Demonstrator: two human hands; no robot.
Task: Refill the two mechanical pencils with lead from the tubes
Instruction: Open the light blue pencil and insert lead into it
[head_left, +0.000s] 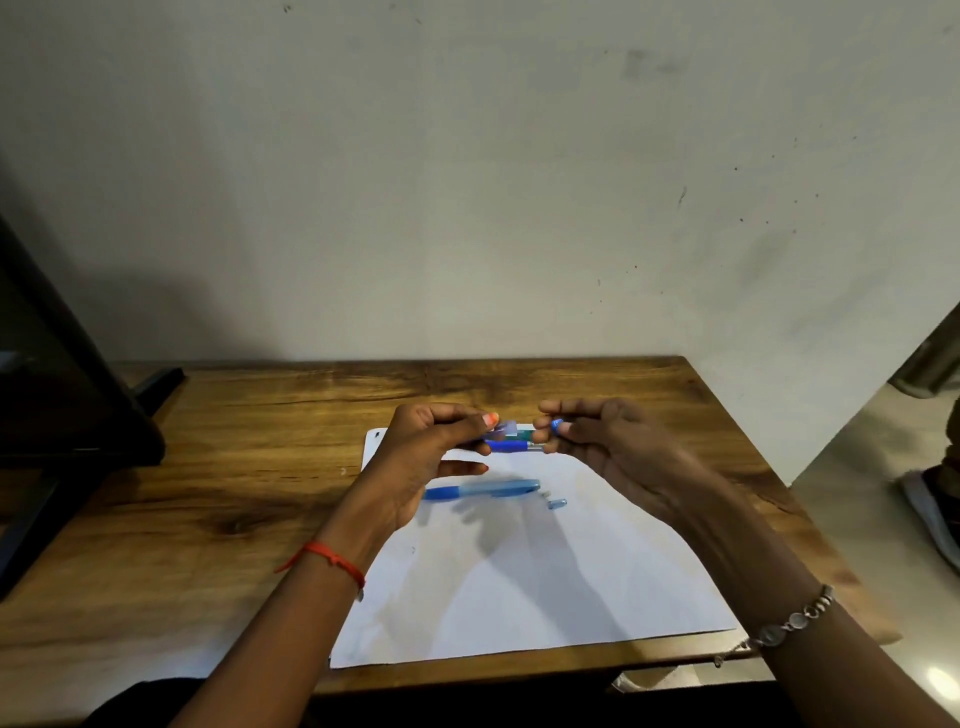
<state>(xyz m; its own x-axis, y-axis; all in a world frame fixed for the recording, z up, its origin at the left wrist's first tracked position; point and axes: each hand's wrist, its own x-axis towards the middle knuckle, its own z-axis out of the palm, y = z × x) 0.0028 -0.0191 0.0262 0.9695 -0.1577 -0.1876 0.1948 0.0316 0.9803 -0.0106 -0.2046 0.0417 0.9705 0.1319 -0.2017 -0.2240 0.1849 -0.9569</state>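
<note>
Two hands are raised over a white paper sheet (519, 571) on a brown wooden desk (234, 467). The left hand (431, 447) has its fingers curled, pinching a dark blue plastic mechanical pencil (506, 446) and, apparently, a small translucent lead tube (506, 428) just above it, though blur prevents certainty. Below these fingertips, on the sheet, lies a light blue plastic mechanical pencil (483, 489), with a small clear-blue cap (557, 503) just off its right end. The right hand (613, 441) pinches a small blue round cap (556, 425) at its fingertips. The tube's contents cannot be seen. Judgement: the pencils are light, stiff and slick, best gripped mid-barrel. Leads are brittle, so tip them in rather than pinching them.
</note>
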